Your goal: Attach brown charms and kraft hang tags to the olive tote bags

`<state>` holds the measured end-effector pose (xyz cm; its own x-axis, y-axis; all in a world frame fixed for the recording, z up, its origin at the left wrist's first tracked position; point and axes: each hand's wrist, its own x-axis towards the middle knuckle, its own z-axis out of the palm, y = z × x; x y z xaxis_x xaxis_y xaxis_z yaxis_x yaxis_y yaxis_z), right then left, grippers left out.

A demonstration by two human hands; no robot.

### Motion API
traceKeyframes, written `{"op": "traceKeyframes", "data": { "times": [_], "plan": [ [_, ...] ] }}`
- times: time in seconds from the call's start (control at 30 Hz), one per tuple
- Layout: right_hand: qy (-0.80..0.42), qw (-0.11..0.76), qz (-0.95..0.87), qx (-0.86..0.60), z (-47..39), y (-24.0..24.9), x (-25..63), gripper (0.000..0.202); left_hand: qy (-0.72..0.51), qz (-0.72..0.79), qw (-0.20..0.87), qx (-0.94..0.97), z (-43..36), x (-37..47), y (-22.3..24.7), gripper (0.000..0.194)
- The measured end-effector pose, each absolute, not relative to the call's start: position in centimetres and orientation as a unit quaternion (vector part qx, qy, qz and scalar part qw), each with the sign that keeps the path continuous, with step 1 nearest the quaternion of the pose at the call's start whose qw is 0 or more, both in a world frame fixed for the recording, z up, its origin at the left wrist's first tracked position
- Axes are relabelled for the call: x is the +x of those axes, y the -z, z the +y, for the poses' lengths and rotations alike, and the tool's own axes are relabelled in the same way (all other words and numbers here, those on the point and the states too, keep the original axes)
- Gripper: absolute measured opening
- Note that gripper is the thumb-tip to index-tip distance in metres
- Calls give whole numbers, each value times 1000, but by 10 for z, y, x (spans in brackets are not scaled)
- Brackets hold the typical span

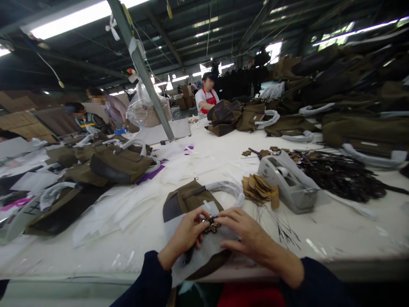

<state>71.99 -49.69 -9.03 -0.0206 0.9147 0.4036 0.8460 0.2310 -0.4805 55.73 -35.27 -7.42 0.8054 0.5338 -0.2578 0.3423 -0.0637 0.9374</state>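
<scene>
1. Facing upward, one dark flower-patterned ornament (211,225), lower centre of the frame; its long axis cannot be told, fingers covering part of it.
2. One olive handbag (194,196), below the ornament, its wrapped handle (238,192) looping toward the upper right; pale sheet (204,251) over its lower part.
3. Left hand (190,230): thumb and fingers pinched on the ornament's left edge.
4. Right hand (244,232): fingers outstretched to the ornament's right edge, thumb spread apart. Ornament lies between both hands.
5. White table (345,234), bearing brown tags (255,189), a grey tape dispenser (292,192) and a heap of dark straps (345,175), right of centre.
6. More olive bags, left (118,166) and right.
7. Slanting post (147,81), upper left; person in a red apron (207,100), upper centre; strip light (73,19), upper left.
</scene>
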Motion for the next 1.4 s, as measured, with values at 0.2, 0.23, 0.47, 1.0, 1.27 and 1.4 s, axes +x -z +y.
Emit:
{"op": "traceKeyframes", "data": {
  "times": [0.2,0.23,0.47,1.0,1.27,1.4],
  "plan": [
    [53,271,-742,-611,-507,106,714,17,-68,306,616,723,-351,558,72,20],
    [65,282,-734,-614,-505,107,713,18,-68,306,615,724,-351,558,72,20],
    [27,324,-685,-652,-469,95,710,16,-83,277,516,806,-352,554,68,10],
    [-168,335,-582,-722,-444,92,717,9,-112,175,360,910,-336,549,70,11],
    [-208,287,-571,-741,-436,88,720,5,-122,215,87,965,-364,542,21,32],
    [-194,281,-577,-742,-434,94,722,6,-80,93,-43,991,-401,555,46,37]
  ]
}}
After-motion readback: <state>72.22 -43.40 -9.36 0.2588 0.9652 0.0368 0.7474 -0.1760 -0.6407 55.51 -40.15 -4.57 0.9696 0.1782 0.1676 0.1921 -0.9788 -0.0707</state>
